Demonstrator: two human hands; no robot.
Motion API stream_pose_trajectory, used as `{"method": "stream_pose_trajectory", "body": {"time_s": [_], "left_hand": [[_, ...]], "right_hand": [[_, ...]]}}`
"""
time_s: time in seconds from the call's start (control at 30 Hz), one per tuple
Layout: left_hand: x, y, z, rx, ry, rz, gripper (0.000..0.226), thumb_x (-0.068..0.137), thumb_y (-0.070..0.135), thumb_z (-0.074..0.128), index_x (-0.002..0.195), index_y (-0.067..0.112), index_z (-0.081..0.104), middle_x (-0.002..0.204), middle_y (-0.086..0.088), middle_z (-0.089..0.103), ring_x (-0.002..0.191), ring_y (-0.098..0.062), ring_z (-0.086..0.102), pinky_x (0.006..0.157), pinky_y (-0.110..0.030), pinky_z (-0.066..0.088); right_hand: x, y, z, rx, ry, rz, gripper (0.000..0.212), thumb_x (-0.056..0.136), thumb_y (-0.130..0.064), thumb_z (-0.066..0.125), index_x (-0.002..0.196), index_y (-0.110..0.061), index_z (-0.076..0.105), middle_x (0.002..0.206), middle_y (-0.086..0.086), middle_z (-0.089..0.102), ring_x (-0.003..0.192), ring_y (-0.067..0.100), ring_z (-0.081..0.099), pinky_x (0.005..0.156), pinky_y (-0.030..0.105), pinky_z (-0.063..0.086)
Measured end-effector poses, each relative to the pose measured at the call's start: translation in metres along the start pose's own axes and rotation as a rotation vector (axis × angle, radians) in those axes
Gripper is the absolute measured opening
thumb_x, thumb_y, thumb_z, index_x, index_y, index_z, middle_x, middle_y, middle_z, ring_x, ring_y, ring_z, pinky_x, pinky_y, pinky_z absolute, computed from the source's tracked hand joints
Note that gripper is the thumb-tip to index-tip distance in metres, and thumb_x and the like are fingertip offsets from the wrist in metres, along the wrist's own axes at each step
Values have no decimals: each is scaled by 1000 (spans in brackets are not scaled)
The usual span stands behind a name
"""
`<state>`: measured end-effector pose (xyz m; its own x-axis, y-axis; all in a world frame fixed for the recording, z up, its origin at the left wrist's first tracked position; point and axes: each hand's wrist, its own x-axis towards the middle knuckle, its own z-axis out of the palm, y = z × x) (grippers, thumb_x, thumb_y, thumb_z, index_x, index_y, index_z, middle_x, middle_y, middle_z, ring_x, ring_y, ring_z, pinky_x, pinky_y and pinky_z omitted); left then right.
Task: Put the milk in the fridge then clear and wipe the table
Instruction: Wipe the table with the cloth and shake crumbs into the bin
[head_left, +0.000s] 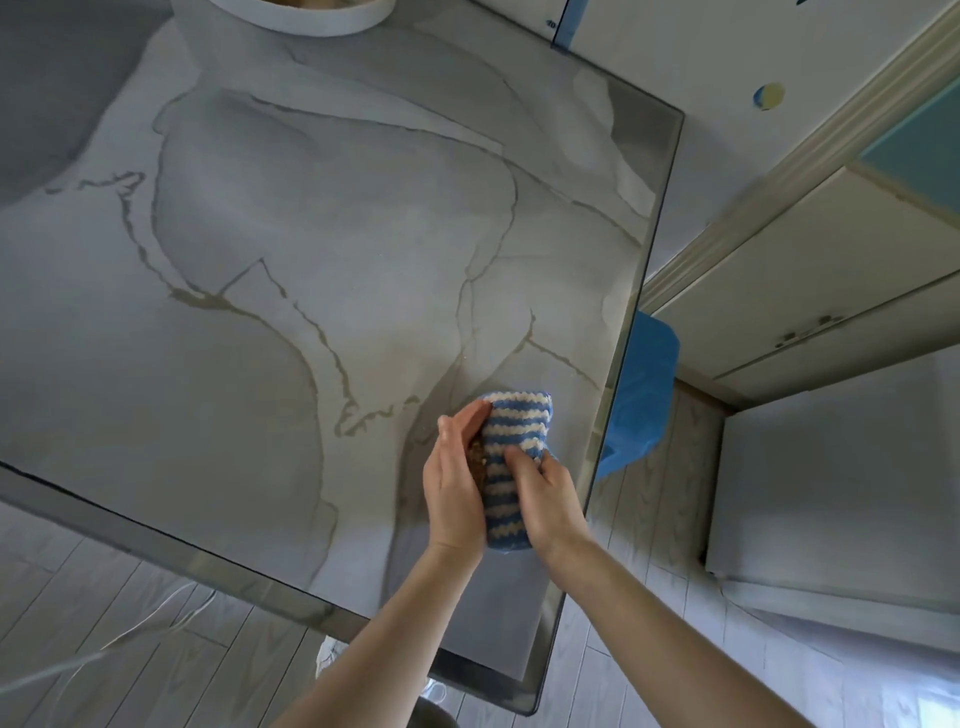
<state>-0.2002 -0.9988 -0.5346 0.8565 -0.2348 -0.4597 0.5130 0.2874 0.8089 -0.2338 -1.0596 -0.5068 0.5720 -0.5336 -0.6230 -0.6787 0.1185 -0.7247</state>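
A blue and white striped cloth (511, 452) lies folded on the grey marble-patterned table (291, 322), near its right edge. My right hand (545, 499) grips the cloth from the right side. My left hand (454, 478) is cupped against the cloth's left side, fingers together. A small heap of brown crumbs (477, 457) sits between my left palm and the cloth. No milk is in view.
A white round bowl (283, 18) stands at the table's far edge. A blue bag (641, 400) hangs just past the right edge. Cream cabinets (810, 291) and a white appliance (841, 478) stand to the right. White cables (150, 629) lie on the wood floor below.
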Motion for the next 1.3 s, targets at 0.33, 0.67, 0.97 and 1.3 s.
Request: {"method": "stream_pose_trajectory", "body": {"time_s": [0.33, 0.67, 0.97, 1.3], "left_hand": [[6, 10, 15, -218, 26, -275, 47, 99, 35, 29, 87, 12, 68, 85, -3, 72, 79, -19, 67, 75, -31, 54], [-13, 6, 52, -172, -17, -256, 50, 99, 37, 28, 87, 11, 69, 91, -2, 72, 86, -21, 67, 84, -35, 54], [-46, -34, 108, -155, 6, -188, 52, 99, 39, 26, 90, 13, 71, 91, 1, 74, 86, -17, 68, 79, -30, 54], [-51, -121, 141, -186, 118, -109, 51, 97, 43, 28, 87, 18, 72, 99, 0, 72, 95, -19, 66, 86, -33, 51]], "right_hand": [[2, 2, 0, 455, 56, 149, 22, 91, -24, 44, 89, -16, 64, 88, 7, 70, 85, 24, 67, 73, 35, 55], [-4, 9, -35, 776, 85, 146, 19, 91, -19, 47, 87, -11, 63, 86, 10, 68, 79, 23, 65, 73, 34, 54], [-3, 31, -108, 740, -12, 116, 18, 93, -21, 46, 88, -13, 61, 80, 5, 68, 75, 18, 65, 68, 30, 53], [35, 91, -164, 678, -167, 123, 20, 93, -21, 45, 88, -11, 61, 82, 8, 67, 76, 21, 64, 72, 33, 52]]}}
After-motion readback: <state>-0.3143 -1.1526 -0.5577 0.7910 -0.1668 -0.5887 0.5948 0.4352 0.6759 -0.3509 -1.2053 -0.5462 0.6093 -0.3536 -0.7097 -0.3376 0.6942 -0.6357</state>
